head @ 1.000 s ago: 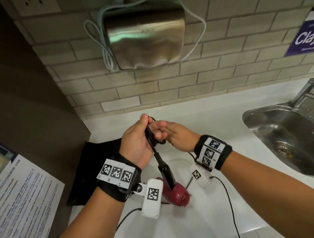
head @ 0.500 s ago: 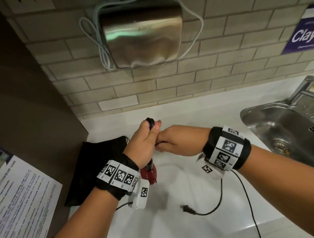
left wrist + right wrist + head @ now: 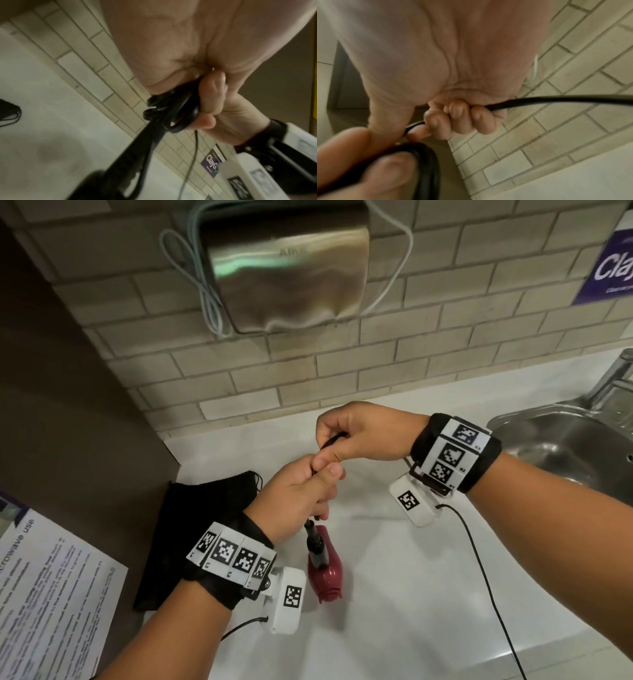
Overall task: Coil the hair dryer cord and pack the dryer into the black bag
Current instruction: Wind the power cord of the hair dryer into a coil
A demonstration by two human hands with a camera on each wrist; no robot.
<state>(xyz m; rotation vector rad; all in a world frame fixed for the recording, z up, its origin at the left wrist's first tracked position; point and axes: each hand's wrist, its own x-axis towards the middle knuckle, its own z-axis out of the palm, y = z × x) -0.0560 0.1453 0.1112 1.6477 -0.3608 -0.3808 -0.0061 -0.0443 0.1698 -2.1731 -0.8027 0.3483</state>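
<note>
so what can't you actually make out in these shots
- Plug end of the cord: right wrist view, the cord runs off the right edge; not in the head view.
- Number of loops held: left wrist view, blurred and covered by the left hand.
- Dryer nozzle and switches: head view, seen end-on below the left hand.
- Bag opening: head view, left forearm covers part of it.

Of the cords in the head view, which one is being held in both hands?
The black hair dryer cord, gripped by the left hand and right hand. The white cords loop beside the wall hand dryer, untouched.
</note>
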